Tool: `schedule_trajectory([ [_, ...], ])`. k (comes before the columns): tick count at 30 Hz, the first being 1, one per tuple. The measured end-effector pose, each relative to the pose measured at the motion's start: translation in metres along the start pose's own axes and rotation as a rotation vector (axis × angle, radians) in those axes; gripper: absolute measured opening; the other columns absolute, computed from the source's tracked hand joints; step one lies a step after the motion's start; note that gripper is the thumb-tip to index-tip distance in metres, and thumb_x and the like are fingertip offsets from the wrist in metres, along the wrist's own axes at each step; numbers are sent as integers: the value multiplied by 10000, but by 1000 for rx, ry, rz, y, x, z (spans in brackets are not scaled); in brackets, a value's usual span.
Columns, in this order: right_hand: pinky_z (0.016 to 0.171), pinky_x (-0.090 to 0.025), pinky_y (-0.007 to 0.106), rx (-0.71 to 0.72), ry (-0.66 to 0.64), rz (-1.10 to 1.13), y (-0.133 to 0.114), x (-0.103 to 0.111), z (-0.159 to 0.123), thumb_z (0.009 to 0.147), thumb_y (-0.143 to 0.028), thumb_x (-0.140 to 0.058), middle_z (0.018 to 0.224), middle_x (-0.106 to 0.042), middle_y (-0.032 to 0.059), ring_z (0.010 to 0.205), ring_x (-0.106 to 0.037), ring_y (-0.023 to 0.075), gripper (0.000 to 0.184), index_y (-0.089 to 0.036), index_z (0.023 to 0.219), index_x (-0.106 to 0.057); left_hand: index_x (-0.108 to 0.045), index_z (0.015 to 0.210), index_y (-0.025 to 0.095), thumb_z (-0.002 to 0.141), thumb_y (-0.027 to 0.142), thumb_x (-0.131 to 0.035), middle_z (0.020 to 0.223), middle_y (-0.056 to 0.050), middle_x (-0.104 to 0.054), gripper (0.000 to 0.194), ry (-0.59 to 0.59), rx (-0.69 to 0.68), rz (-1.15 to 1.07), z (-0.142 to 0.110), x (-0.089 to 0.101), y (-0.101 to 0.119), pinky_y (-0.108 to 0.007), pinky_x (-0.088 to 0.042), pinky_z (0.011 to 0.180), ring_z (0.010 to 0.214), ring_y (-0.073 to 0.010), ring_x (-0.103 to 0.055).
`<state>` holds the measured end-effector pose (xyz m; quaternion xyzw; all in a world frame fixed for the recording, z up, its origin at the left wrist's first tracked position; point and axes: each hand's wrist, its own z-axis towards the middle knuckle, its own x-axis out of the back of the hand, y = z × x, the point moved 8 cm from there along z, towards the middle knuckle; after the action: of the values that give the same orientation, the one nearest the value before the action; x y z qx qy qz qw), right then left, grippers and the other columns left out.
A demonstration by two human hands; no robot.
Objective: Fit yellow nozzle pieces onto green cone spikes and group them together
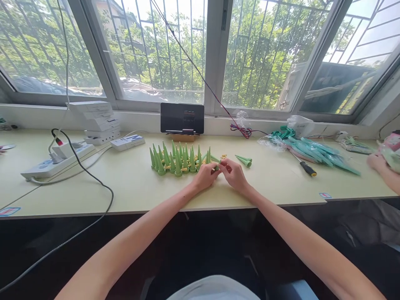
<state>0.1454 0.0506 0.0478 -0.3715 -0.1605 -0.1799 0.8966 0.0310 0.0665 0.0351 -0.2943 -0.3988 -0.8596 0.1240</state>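
My left hand (205,176) and my right hand (233,174) meet over the table, fingers pinched together. Between their fingertips a bit of a green piece (216,167) shows; most of it is hidden, so I cannot tell its full shape. Left of the hands stands a cluster of green pointed cones (178,163), upright, with small yellow parts (185,169) among them. Just beyond my fingers lies another yellow part (223,156). Two or so loose green cones (244,160) rest on their sides to the right of my right hand.
A dark tablet (182,118) leans on a stand by the window. Leftward are stacked white boxes (100,121), a power strip (56,161) and a black cable (103,183). To the right lie a screwdriver (308,168) and teal plastic strips (318,152). Another person's hand (378,161) is at far right.
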Motion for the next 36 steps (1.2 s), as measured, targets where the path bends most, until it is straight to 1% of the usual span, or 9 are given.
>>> schedule_trajectory([
  [7,572,-397,261,35,-11,-93,-1,1,3,922,-368,-489,693,-557,4,571,-480,128,212,-209,782,-503,-641,884,152,850,216,-580,697,17,-636,95,45,-92,33,-1,2,9,-213,-422,597,465,-57,-451],
  [11,573,-387,260,20,5,-119,2,8,15,914,-362,-486,690,-564,5,567,-480,130,203,-209,781,-493,-581,1039,169,851,243,-575,968,-41,-669,202,217,-143,-20,-5,16,16,-207,-421,542,408,-14,-429],
  [14,586,-391,262,-14,53,-144,9,15,31,911,-367,-470,704,-580,14,581,-506,138,208,-210,776,-489,-546,917,173,855,244,-548,911,-28,-641,94,321,-154,-29,-9,25,18,-200,-375,490,420,-24,-419],
  [16,605,-394,265,-23,70,-167,12,16,41,911,-361,-456,708,-591,20,587,-510,141,205,-211,776,-489,-526,781,176,851,232,-537,731,9,-600,90,270,-192,31,-9,21,22,-210,-369,514,443,-47,-407],
  [18,612,-386,267,-27,79,-204,15,14,48,906,-351,-450,712,-599,26,585,-503,143,199,-212,770,-490,-507,673,177,841,217,-532,604,23,-548,175,131,-249,98,-9,10,28,-224,-372,549,472,-71,-411],
  [20,615,-374,268,-34,59,-253,18,9,52,893,-337,-455,700,-597,25,583,-493,145,187,-214,758,-491,-490,600,177,822,198,-530,549,21,-528,226,-17,-288,137,-11,-3,31,-233,-371,564,491,-85,-425],
  [22,613,-359,265,-40,10,-298,22,1,52,874,-322,-469,677,-585,17,583,-484,146,170,-217,743,-492,-479,565,177,796,175,-529,535,18,-530,237,-95,-297,150,-12,-10,31,-236,-367,565,496,-91,-435],
  [25,599,-338,257,-39,-43,-319,26,-8,47,862,-306,-474,658,-571,5,575,-462,142,155,-219,734,-487,-457,542,180,771,152,-523,516,21,-517,240,-113,-293,143,-12,-12,30,-238,-359,559,488,-91,-422],
  [36,612,-343,253,-3,-82,-276,22,-21,46,885,-321,-474,713,-616,7,589,-476,132,165,-206,778,-525,-458,529,181,737,142,-517,504,17,-501,220,-145,-306,140,-12,-15,29,-243,-346,543,477,-95,-404],
])
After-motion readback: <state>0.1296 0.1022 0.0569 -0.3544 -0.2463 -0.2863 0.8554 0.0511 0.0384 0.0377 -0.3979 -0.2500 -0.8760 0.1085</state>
